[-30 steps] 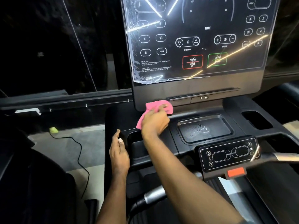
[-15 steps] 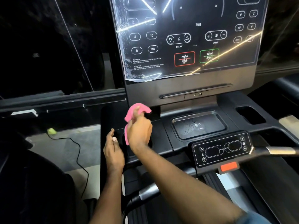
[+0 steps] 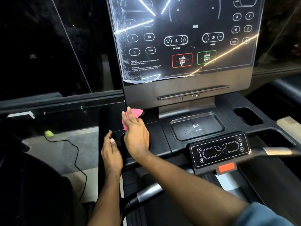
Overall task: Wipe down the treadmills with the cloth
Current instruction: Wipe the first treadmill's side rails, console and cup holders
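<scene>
We are resting our left hand (image 3: 111, 154) flat, with straight fingers, on the left edge of the treadmill console (image 3: 156, 134), just beside the cup holder (image 3: 122, 142). To its right, our right hand (image 3: 136, 136) is pressing the pink cloth (image 3: 134, 112) on the console with nearly straight fingers (blur is softening them). The cloth is lying under and beyond the fingertips, below the screen (image 3: 187, 38).

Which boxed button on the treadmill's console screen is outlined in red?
The PAUSE STOP button. It sits left of the QUICK START button, which is outlined in green.
</scene>
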The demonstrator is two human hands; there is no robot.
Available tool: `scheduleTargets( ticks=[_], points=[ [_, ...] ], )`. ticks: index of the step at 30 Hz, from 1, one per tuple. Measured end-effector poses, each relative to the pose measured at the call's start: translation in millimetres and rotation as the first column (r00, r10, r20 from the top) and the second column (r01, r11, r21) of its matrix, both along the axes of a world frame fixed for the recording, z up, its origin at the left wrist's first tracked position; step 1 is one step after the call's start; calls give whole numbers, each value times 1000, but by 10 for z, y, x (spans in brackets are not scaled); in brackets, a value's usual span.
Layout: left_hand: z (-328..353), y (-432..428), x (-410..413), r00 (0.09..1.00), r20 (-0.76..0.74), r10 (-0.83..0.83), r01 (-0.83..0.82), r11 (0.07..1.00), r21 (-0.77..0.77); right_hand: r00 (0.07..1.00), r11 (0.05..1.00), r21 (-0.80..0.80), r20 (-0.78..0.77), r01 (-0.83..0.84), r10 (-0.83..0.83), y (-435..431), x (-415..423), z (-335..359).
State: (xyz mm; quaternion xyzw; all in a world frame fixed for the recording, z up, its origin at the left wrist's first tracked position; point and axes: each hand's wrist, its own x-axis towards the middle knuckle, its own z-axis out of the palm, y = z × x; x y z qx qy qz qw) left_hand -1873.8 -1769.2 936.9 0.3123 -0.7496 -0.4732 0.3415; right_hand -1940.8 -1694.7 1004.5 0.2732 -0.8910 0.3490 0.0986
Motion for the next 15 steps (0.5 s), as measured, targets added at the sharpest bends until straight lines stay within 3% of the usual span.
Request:
scheduleTargets(
  ticks=[2,5,8,10,15],
  points=[
    [-12,0,-1,1000,-3,1,-1,1000,-14,993,977,-186,73,105,-93,199,33,-98],
    [-13,8,-11,1000,4,-8,8,1000,-11,880,747,-465,265,474,-394,524,-89,-49],
    [-8,28,-4,1000,9,-25,25,999,-28,743,598,-441,376,669,-553,638,-507,179],
    [2,29,4,999,20,-32,33,999,-39,727,633,-363,413,684,-549,596,-685,336],
    [-4,50,-29,992,108,-70,78,994,-77,826,832,-189,358,522,-436,673,-350,163]
  ],
)
